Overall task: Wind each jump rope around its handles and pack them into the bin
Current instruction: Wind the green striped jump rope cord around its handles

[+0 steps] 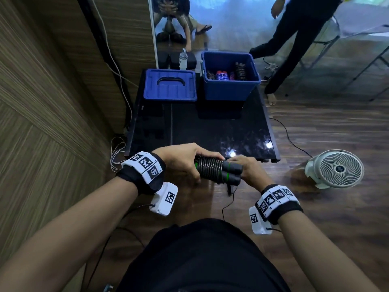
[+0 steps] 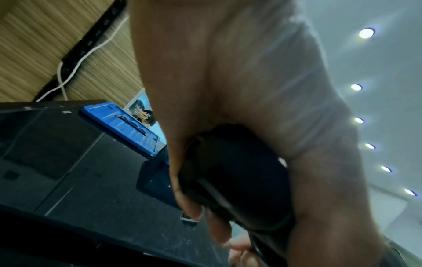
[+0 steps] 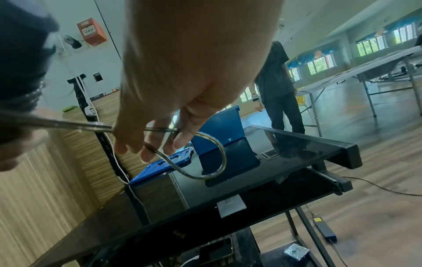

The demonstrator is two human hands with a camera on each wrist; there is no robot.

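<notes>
Currently held: one jump rope, nearly wound

Left hand (image 1: 185, 163): clenched around the coiled end of the jump rope (image 1: 216, 170), off the near edge of the bench (image 1: 210, 131). Right hand (image 1: 244, 168): at the bare ends of the two black handles; its fingers (image 3: 180, 139) pinch a loose loop of the cord.

Bin (image 1: 230, 75): blue, open, on the far right of the bench, with several wound ropes standing inside. Lid (image 1: 170, 85): blue, flat on the bench just left of the bin, handle upward. Nothing lies between the hands and the bin.

Surroundings: a bottle (image 1: 183, 59) behind the lid, a mirror (image 1: 170, 22) against the wall, a white fan (image 1: 336, 168) on the floor to the right, and a bystander (image 1: 299, 39) in dark clothes beyond the bin.

View notes: only the right wrist view shows the free loop (image 3: 212, 159) curving under the fingers; the head view hides it behind the hand. The left wrist view is blurred, showing dark handles in the palm and the lid (image 2: 128, 124).
</notes>
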